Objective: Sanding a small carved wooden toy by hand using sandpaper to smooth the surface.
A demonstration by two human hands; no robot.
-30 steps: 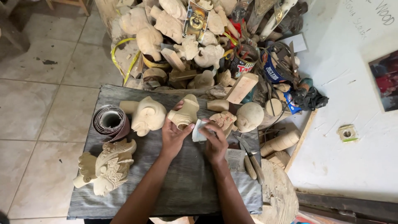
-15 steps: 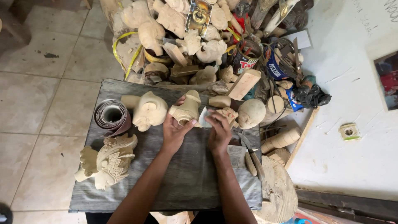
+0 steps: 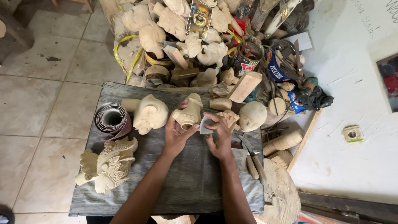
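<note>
My left hand (image 3: 176, 133) grips a small pale wooden carving (image 3: 188, 113), upright on the dark wooden work board (image 3: 182, 186). My right hand (image 3: 219, 137) pinches a folded scrap of grey sandpaper (image 3: 205, 125) against the carving's right side. Just left of my hands lies a rounded carved wooden head (image 3: 150, 113). A small carved piece (image 3: 228, 118) sits right behind my right hand.
A sandpaper roll (image 3: 112, 120) and a finely carved winged figure (image 3: 107, 165) lie at the board's left. A round wooden ball head (image 3: 252, 115) and knives (image 3: 251, 159) lie at the right. Heaped carvings (image 3: 178, 29) and tins (image 3: 248, 58) crowd the far edge; tiled floor left.
My hands and the small carving stay in the same spot on the board; the right hand shifts slightly with the sandpaper against the carving. The camera view moves a little.
</note>
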